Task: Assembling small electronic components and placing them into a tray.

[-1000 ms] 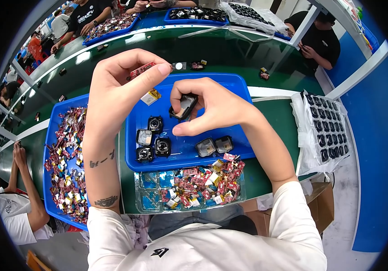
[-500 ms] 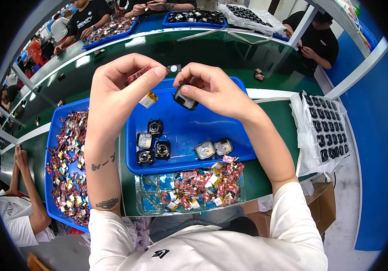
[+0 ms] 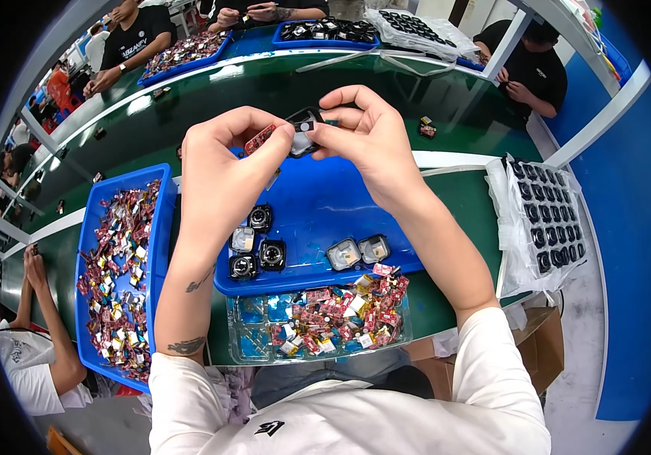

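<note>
- Holding both hands raised at the upper middle of the head view, the person brings two small parts together above the blue tray (image 3: 386,227).
- Left hand (image 3: 223,178): thumb and forefinger pinched on a small red circuit piece (image 3: 259,139), the other fingers curled loosely behind.
- Right hand (image 3: 371,140): fingertips pinched around a small black module (image 3: 304,125) with a pale face, touching the red piece's end.
- Below the hands, in the tray's lower part, lie dark round lens units (image 3: 259,218) at left and two clear-cased units (image 3: 359,252) at right.
- At the lower middle of the frame a clear tray (image 3: 238,341) holds more red pieces; a second blue bin (image 3: 160,212) of them sits at the left.
- Judging from this, the join would go best with the module held steady, the red piece lined up squarely and pressed lightly, not forced.
</note>
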Tool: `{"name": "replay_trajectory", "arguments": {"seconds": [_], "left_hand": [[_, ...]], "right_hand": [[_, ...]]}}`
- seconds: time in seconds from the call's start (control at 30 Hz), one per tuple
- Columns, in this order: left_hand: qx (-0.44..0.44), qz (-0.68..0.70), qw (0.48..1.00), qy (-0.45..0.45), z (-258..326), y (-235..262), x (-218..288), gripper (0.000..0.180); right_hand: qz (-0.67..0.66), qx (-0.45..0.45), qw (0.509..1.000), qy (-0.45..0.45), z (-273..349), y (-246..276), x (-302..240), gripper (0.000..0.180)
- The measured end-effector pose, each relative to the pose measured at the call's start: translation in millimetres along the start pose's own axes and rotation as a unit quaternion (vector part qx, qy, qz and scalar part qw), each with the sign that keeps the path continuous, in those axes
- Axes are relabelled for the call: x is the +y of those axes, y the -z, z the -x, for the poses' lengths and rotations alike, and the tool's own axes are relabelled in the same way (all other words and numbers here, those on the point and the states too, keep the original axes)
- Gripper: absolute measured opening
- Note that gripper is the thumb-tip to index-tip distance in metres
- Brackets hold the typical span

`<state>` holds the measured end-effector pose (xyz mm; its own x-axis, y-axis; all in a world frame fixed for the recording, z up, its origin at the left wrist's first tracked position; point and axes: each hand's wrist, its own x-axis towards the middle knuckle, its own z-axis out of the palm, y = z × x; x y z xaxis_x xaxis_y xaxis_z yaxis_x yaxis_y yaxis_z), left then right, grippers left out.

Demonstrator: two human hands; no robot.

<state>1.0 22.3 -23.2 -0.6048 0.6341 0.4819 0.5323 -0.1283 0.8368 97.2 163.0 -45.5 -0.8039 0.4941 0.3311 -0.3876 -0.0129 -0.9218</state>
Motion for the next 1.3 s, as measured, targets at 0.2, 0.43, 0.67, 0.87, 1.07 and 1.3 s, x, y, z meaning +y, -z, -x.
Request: {"name": "replay_trajectory", "arguments": {"seconds": [0.2,0.43,0.67,0.87,1.07,1.3], "left_hand": [[0.049,-0.045,0.997,-0.039,1.5,-4.2,1.3,0.014],[0.036,-0.04,0.998,-0.021,1.2,-3.4,3.1,0.014],[0.027,-0.033,0.999,-0.019,0.5,-2.1,1.4,0.015],[0.032,-0.039,0.999,-0.01,1.7,-2.8,2.9,0.015],[0.059,-0.069,0.995,-0.05,4.6,-7.4,0.1,0.011],[0.073,-0.087,0.989,-0.092,4.9,-8.4,-0.2,0.01]], "right_hand": [[0.014,-0.044,0.999,0.016,7.0,-9.7,-6.5,0.028],[0.041,-0.049,0.998,0.016,7.7,-8.6,-7.3,0.029],[0.06,-0.049,0.996,0.035,8.8,-10.5,-5.5,0.028],[0.04,-0.026,0.997,0.058,9.6,-14.4,-5.3,0.02],[0.031,-0.013,0.994,0.104,8.3,-11.4,-0.4,0.016],[0.042,0.01,0.99,0.136,6.8,-10.3,1.9,0.016]]}}
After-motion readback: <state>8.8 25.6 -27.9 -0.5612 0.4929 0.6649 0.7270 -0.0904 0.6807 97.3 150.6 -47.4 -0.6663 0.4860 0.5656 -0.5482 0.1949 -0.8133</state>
